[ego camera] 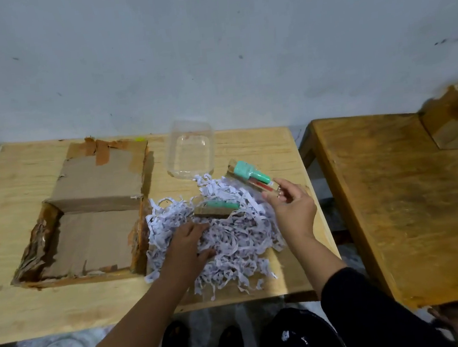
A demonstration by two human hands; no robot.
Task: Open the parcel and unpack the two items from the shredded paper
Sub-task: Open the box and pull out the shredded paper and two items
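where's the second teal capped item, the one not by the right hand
In the head view it lies mid-table on top of the shredded paper: the second teal-capped item sits just beyond the left hand, right of the opened cardboard box.

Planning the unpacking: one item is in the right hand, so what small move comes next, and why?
Probably set the packet in the right hand down beside the tray, then lift out the second item, which lies half-buried in the shreds just beyond the left hand.
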